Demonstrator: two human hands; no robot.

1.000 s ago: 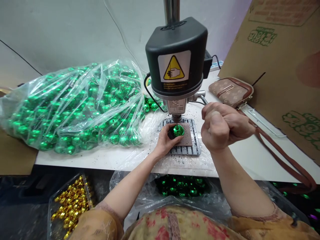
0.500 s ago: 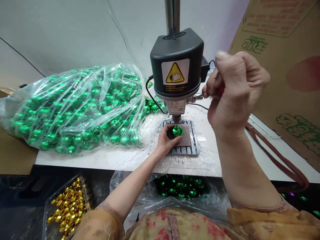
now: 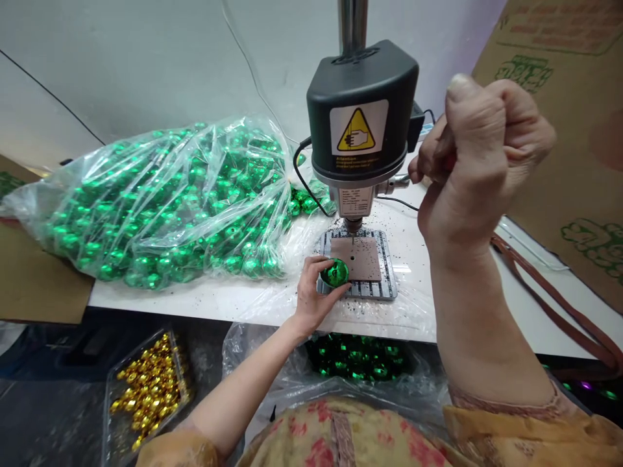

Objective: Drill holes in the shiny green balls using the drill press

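Between thumb and fingers, my left hand (image 3: 314,292) holds a shiny green faceted ball (image 3: 335,272) with a dark hole in its top. The ball is at the left front of a brown square board (image 3: 365,259), which has a small hole and lies on the slotted metal base (image 3: 388,288) of a bench drill press (image 3: 363,117). Above the board the thin drill bit (image 3: 353,239) points down, apart from the ball. My right hand (image 3: 479,155) is raised and closed at the end of the drill press's feed lever (image 3: 399,182); the grip itself is mostly hidden by the fingers.
A clear bag of green balls (image 3: 170,207) lies left on the white table (image 3: 204,305). Below the table edge are another bag of green balls (image 3: 360,363) and a clear bin of gold balls (image 3: 150,383). A cardboard box (image 3: 574,155) stands right. Dark shavings are scattered around the base.
My left hand has drawn the green ball from under the drill bit, toward the left and front, uncovering the board's hole. My right hand stays at the lever. The camera view has shifted slightly.
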